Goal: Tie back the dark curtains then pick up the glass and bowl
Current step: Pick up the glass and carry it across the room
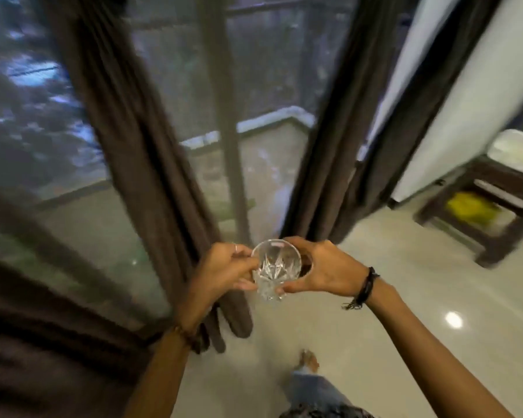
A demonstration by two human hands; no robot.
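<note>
A: From the head view, where is the glass (276, 268)?

B: Up off the floor, in the near centre, between both hands. The left hand (228, 268) has its fingers curled against the glass's left side; the right hand (323, 267) wraps fingers round the far rim and puts a thumb low on the near side. My guess is two hands for safety, since cut glass is slick and heavy.

A: And the curtains?

B: The left curtain (139, 152) and right curtain (329, 164) hang gathered into narrow columns, showing the window (269, 86) between them. I can't make out any tie, as the picture is blurred.

A: The bowl?

B: Not visible. Far right stands a dark wooden stool (492, 212) with something yellow beneath. The bowl looks like what's left.
</note>
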